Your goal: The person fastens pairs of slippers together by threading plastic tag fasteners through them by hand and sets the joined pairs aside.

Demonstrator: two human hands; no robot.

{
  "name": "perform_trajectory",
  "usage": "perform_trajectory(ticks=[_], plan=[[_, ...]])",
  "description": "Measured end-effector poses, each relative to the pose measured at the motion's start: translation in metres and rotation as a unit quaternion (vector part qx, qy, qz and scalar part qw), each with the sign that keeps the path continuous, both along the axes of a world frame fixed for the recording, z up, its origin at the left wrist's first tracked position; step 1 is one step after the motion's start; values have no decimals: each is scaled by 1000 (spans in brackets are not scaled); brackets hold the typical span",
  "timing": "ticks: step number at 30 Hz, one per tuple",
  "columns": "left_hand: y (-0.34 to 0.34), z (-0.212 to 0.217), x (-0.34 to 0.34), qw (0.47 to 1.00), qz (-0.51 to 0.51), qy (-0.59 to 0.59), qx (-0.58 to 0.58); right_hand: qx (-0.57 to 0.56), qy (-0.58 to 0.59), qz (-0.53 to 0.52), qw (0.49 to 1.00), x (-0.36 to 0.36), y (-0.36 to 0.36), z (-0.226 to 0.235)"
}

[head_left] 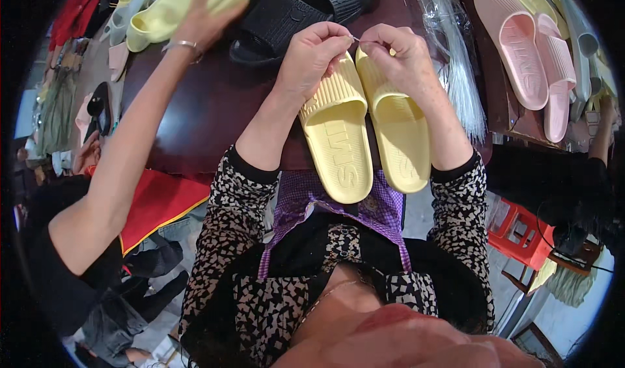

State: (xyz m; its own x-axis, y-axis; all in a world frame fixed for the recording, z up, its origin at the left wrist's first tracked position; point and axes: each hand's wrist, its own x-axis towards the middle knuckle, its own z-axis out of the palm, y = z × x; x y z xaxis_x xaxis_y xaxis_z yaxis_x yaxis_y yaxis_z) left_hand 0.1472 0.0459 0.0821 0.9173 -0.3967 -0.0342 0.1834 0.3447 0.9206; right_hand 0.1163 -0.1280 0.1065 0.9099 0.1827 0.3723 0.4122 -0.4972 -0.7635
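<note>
A pair of pale yellow slide slippers lies side by side at the table's front edge, the left slipper [338, 150] and the right slipper [402, 143] with their heels toward me. Above their toe ends, my left hand [318, 58] and my right hand [402, 58] meet fingertip to fingertip. Both are closed in a pinch on a thin pale strand [355, 39], of which only a short bit shows between them. Whether it runs down through the slippers is hidden by my fingers. My right wrist rests close over the right slipper.
A bundle of clear plastic strands [456, 75] lies right of my hands. Black slippers [280, 26] sit at the back left, pink slippers [517, 49] on the right. A co-worker's arm [140, 120] reaches over the table toward yellow slippers [169, 16]. A red stool [521, 234] stands right.
</note>
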Motion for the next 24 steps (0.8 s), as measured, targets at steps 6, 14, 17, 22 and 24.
perform_trajectory(ticks=[6,14,17,22,24], plan=[[0,1,0,1000,-17,-8,-5,-58,-77,-13,995,-1,0,-3],[4,-3,0,999,-44,-6,8,-76,-103,-31,991,-5,7,-6],[3,2,0,999,-48,7,-5,-72,-111,-44,990,-1,1,-8],[-2,-12,19,997,0,-77,7,-50,-127,-96,986,-5,-21,9],[-2,-17,23,997,30,-75,17,-48,-120,-131,983,-21,-32,13]])
